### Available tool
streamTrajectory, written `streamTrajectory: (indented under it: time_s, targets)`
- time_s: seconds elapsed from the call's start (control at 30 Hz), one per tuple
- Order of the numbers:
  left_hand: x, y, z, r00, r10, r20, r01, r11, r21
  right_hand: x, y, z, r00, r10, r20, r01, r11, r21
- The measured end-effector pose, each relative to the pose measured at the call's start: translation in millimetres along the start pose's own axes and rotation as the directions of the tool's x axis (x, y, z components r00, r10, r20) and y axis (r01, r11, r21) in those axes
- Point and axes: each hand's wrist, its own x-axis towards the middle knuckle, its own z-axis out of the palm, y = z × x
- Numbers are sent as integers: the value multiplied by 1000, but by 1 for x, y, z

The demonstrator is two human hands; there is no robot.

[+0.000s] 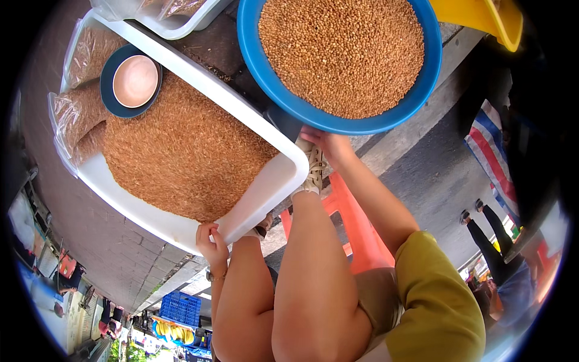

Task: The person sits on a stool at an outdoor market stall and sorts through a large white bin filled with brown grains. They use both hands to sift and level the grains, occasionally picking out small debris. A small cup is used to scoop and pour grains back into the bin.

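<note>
My left hand (211,244) is at the near rim of a white plastic tub (267,199), its fingers curled near the edge; whether it grips the rim is unclear. Fine reddish-brown dried food (190,145) fills much of the tub. Atop it at the back sits a dark blue bowl (108,97) with a smaller pale bowl (135,81) inside. My right hand (328,142) reaches to the underside of the near edge of a blue round basin (280,97), which holds many tan kernels or beans (344,54); its fingertips are partly hidden.
Filled clear plastic bags (81,108) line the tub's left end. Another white tray (181,27) and a yellow container (488,22) stand farther back. My shoe (313,167) is between tub and basin, near a red plastic stool (357,231). People stand at the far right and lower left.
</note>
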Motion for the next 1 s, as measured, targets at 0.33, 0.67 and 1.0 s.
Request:
streamTrajectory:
  time_s: [0.33,0.67,1.0]
  targets:
    - [-2,-3,1,999,-9,-36,11,999,33,0,0,23,982,93,166,-157,892,424]
    - [-3,-2,0,998,-3,-63,5,999,32,-21,6,-27,979,82,-185,-109,984,-140]
    - [-4,-6,0,997,3,-76,-4,1000,-6,-8,0,-31,995,-55,-85,-33,619,-785]
